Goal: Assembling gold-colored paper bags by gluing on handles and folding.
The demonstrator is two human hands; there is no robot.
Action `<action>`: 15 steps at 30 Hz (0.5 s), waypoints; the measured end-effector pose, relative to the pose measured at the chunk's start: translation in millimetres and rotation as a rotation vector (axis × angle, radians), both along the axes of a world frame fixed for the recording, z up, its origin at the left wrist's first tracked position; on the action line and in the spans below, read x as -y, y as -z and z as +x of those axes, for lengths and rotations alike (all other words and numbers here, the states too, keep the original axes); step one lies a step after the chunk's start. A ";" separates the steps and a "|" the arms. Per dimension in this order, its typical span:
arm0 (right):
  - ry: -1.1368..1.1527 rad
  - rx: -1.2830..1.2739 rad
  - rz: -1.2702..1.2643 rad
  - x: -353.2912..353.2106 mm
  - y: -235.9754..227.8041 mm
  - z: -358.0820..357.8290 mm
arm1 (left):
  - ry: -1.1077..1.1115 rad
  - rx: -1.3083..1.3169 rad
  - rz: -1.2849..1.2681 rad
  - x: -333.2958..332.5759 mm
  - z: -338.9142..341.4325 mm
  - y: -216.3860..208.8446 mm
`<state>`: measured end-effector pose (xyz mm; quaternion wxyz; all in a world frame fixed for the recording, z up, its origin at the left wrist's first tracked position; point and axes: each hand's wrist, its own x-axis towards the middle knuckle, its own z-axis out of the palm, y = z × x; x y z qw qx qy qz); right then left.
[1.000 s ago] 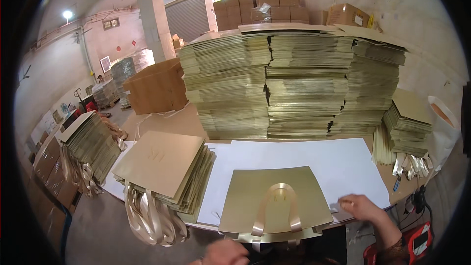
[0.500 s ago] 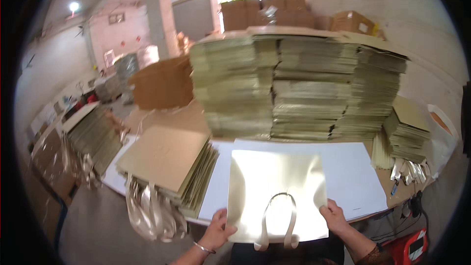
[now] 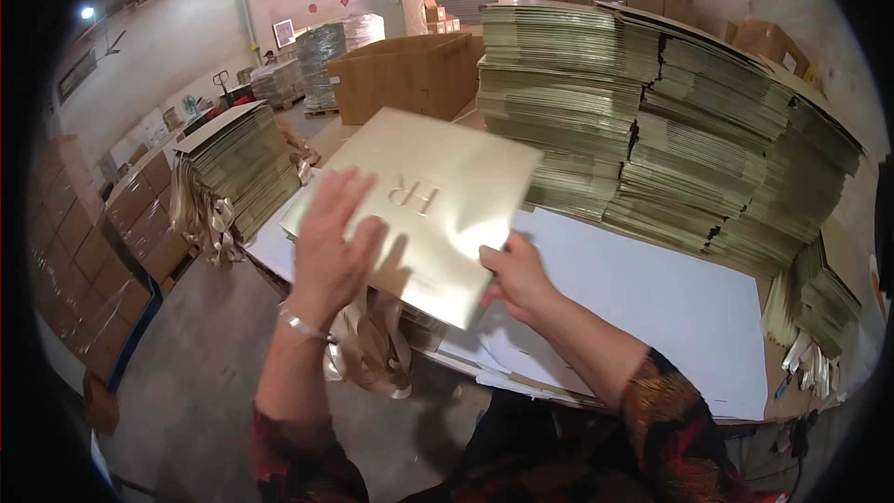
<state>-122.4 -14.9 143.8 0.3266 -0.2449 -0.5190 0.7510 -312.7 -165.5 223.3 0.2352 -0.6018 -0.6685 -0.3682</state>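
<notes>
A flat, shiny gold paper bag [image 3: 456, 177] hangs tilted over the left part of the table, above a stack of similar bags that it mostly hides. My right hand [image 3: 518, 278] grips its right edge, thumb on top. Over the bag's left side, my left hand [image 3: 333, 247] is raised with fingers stretched out, slightly blurred; whether it touches the surface I cannot tell. Below the bag, a bunch of ribbon handles [image 3: 371, 346] from the stack droops off the table's front edge.
White sheets [image 3: 643, 307] cover the table before me. Tall stacks of gold bags [image 3: 568, 102] wall off its far side, with a smaller stack [image 3: 819, 298] at the right. Another bag stack [image 3: 242, 168] stands left. Behind are a cardboard box [image 3: 400, 79] and, far left, wrapped cartons [image 3: 74, 270].
The bag has moved from the white sheets leftward to over the left stack and turned. My left hand has let go of its edge; the right keeps hold. The view has swung left.
</notes>
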 end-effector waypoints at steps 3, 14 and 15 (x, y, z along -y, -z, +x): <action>-0.120 0.151 -0.072 3.2 9.0 -42.0 | -0.250 -0.031 -0.633 -45.1 -14.8 53.3; -0.182 0.571 0.565 49.6 50.6 117.1 | -0.045 0.182 -0.508 -72.9 -109.7 132.5; -0.157 0.646 0.502 49.9 54.1 140.9 | -0.001 0.180 -0.455 -74.4 -112.7 129.9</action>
